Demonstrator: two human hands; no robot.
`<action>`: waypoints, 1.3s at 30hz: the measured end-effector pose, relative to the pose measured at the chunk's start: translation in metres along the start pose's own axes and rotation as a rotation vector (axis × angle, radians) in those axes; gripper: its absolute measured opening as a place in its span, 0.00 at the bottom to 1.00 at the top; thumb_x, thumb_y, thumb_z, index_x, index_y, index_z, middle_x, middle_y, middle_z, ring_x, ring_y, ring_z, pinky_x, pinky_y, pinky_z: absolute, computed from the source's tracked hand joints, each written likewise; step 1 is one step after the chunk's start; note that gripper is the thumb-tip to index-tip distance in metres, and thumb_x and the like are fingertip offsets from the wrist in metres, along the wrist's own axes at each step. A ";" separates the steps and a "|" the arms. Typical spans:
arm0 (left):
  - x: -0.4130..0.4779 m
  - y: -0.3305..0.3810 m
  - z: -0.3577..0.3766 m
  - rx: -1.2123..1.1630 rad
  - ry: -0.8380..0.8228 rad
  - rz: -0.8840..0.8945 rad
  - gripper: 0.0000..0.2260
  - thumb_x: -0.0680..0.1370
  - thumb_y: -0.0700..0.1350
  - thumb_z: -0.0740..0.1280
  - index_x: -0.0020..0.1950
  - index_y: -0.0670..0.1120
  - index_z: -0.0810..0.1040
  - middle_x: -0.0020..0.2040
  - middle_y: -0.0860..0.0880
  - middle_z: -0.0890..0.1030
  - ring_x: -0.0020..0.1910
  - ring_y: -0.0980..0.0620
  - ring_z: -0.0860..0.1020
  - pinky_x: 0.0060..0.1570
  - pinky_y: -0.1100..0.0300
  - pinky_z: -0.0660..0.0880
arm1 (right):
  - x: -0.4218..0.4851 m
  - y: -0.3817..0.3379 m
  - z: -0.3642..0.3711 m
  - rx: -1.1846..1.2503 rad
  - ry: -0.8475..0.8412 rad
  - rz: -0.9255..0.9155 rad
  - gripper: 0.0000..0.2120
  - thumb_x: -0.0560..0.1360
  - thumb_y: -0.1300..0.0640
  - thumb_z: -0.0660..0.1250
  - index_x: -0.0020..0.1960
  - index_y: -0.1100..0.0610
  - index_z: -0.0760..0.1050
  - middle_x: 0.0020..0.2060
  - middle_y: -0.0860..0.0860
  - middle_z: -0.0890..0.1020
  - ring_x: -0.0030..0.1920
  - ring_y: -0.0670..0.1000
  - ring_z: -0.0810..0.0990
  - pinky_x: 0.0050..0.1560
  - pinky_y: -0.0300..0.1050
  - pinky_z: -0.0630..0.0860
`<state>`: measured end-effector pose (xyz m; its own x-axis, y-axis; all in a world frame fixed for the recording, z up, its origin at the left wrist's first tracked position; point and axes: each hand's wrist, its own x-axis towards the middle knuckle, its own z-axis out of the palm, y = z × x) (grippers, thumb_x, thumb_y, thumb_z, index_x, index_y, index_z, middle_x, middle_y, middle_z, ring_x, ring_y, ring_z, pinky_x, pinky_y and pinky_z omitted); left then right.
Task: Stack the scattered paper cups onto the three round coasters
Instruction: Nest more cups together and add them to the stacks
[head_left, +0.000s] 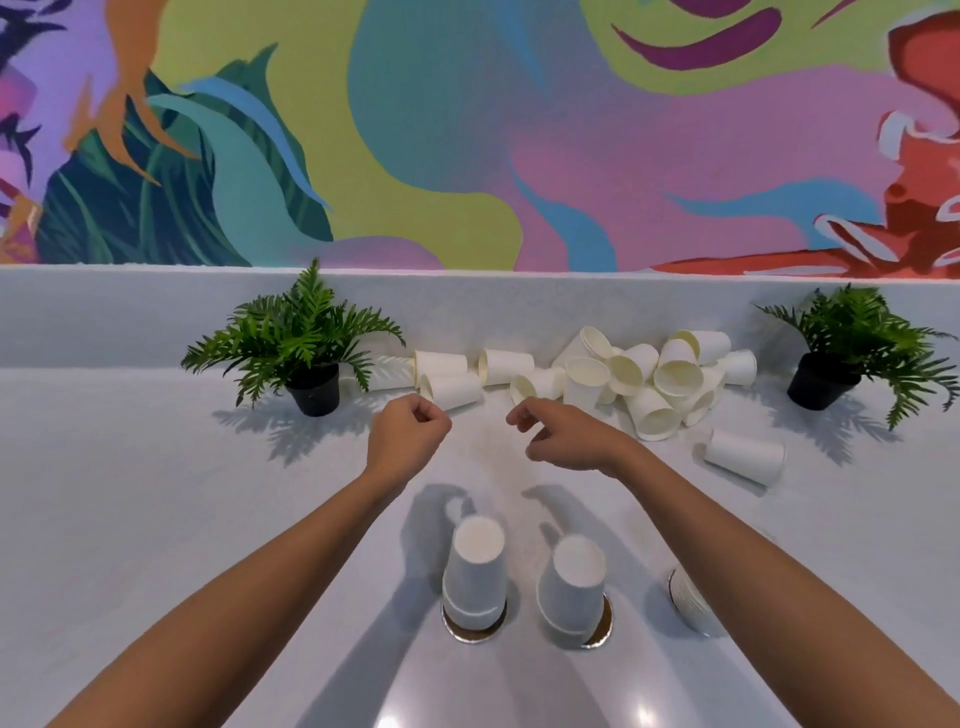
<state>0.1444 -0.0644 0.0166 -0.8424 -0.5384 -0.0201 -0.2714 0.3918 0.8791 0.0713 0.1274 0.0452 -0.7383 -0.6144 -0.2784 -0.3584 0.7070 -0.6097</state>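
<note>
Two upside-down stacks of white paper cups stand near me: the left stack (475, 579) sits on a round cork coaster (470, 636), and the middle stack (571, 592) leans on its coaster (602, 631). A third white cup (685, 603) shows partly behind my right forearm; whatever is under it is hidden. Several loose cups (644, 379) lie piled at the back, with more on their sides (449, 376) and one apart (744, 457). My left hand (410, 431) is curled into a fist and holds nothing. My right hand (558, 434) hovers with loosely curled fingers and is also empty.
Two small potted ferns stand at the back, one on the left (306, 353) and one on the right (841, 358). A low white ledge (519, 312) and a painted wall rise behind the cups. The counter (156, 519) is pale and glossy.
</note>
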 end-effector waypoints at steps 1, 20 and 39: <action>0.009 -0.002 0.004 0.048 0.017 0.015 0.04 0.73 0.41 0.65 0.43 0.42 0.80 0.37 0.48 0.80 0.38 0.50 0.76 0.34 0.61 0.70 | 0.009 0.006 -0.002 0.009 0.020 0.023 0.23 0.76 0.62 0.63 0.69 0.53 0.67 0.65 0.52 0.72 0.55 0.51 0.74 0.54 0.44 0.74; 0.138 -0.035 0.063 0.917 -0.074 0.350 0.22 0.73 0.44 0.67 0.66 0.46 0.68 0.64 0.47 0.71 0.62 0.46 0.69 0.55 0.53 0.70 | 0.161 0.057 -0.002 -0.358 0.406 0.362 0.24 0.83 0.45 0.47 0.74 0.57 0.57 0.67 0.59 0.68 0.58 0.64 0.77 0.47 0.51 0.70; 0.147 -0.048 0.080 0.997 -0.181 0.372 0.21 0.73 0.49 0.67 0.64 0.47 0.67 0.59 0.47 0.73 0.56 0.46 0.73 0.51 0.54 0.69 | 0.177 0.050 0.010 -0.366 0.266 0.437 0.16 0.81 0.48 0.55 0.65 0.54 0.67 0.67 0.58 0.63 0.54 0.61 0.77 0.44 0.46 0.67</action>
<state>-0.0037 -0.1022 -0.0667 -0.9844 -0.1740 0.0267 -0.1721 0.9831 0.0624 -0.0718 0.0503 -0.0427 -0.9607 -0.1665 -0.2221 -0.1287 0.9762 -0.1748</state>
